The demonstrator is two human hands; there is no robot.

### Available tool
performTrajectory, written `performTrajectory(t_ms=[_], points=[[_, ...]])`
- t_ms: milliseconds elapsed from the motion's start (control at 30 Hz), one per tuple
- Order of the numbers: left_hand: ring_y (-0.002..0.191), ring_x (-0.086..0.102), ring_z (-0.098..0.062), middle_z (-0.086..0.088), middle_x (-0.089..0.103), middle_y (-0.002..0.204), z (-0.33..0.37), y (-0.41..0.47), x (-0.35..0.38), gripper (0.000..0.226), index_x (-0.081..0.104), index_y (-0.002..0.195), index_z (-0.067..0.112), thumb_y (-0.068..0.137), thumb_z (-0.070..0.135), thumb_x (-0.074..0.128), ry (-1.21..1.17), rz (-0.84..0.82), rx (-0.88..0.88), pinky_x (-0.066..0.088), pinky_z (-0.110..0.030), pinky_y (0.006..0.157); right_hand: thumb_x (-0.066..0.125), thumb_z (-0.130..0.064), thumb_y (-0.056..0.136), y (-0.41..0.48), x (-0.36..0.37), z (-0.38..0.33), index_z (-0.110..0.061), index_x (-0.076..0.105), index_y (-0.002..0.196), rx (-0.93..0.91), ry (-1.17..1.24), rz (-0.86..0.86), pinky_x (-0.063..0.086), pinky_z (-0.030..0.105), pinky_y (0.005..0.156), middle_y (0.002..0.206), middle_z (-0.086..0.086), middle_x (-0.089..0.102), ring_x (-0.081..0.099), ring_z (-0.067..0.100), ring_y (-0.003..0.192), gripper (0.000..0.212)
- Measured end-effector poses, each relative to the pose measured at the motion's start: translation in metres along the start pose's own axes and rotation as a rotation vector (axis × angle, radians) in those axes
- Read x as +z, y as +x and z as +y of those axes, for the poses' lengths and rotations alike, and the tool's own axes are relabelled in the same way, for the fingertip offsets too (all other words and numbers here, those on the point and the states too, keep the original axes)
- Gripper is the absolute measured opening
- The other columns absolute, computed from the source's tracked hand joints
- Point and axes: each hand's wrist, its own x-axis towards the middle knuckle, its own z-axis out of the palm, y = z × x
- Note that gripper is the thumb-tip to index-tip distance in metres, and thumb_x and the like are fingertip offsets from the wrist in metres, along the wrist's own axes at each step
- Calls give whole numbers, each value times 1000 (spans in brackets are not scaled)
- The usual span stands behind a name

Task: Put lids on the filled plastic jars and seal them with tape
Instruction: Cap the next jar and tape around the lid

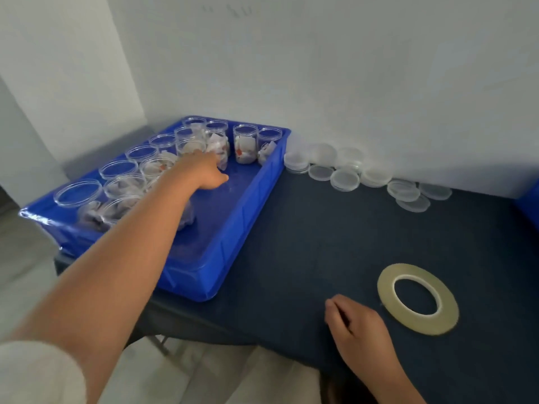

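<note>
While not yet capped, stand upright and open-mouthed in rows: filled jars (245, 141), packed along the left and rear of the blue tray (250, 205) at the desk's (291, 243) far left. Reaching among them, left hand (201, 170), thumb out, probably choosing one; cannot tell whether closed round a jar. Heaped just beside the tray against the wall for easy picking, lids (344, 177). Resting loosely curled and holding nothing, right hand (358, 328), near the flat tape roll (423, 323), likely ready for sealing.
</note>
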Motion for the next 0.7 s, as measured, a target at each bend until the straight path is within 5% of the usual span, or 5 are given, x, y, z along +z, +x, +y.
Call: performTrajectory(t_ms=[100, 367, 433, 600, 700], points=[[155, 21, -46, -17, 21, 170, -22, 31, 16, 84, 29, 163, 21, 95, 52, 66, 65, 17, -209, 29, -60, 122, 59, -21, 103, 1, 2, 4, -10, 55, 68, -15, 19, 34, 42, 38, 57, 57, 3, 51, 51, 23, 56, 37], [127, 58, -41, -18, 62, 139, -27, 42, 22, 44, 64, 133, 7, 90, 14, 75, 128, 9, -308, 49, -52, 94, 63, -12, 100, 6, 4, 8, -16, 56, 64, -23, 63, 41, 31, 21, 50, 53, -4, 45, 42, 9, 47, 37], [118, 63, -38, -17, 65, 133, -29, 37, 13, 44, 67, 129, 8, 87, 10, 80, 49, 40, -262, 47, -43, 75, 63, -12, 100, 6, 4, 7, -17, 57, 64, -25, 69, 40, 31, 22, 50, 53, -3, 45, 41, 9, 47, 37], [86, 63, -17, -3, 70, 116, -18, 14, 6, 45, 75, 120, 20, 92, -12, 58, -169, 121, 55, 48, -29, 68, 61, -15, 101, 4, 2, 3, -17, 56, 64, -26, 75, 43, 32, 21, 50, 54, -4, 49, 44, 10, 48, 37], [94, 65, -16, 0, 74, 109, -1, -4, -4, 52, 75, 120, 17, 91, -17, 49, -170, 231, 236, 44, -26, 82, 59, -18, 101, 4, 0, 4, -17, 55, 64, -11, 78, 41, 32, 21, 51, 55, -6, 49, 46, 12, 51, 37]])
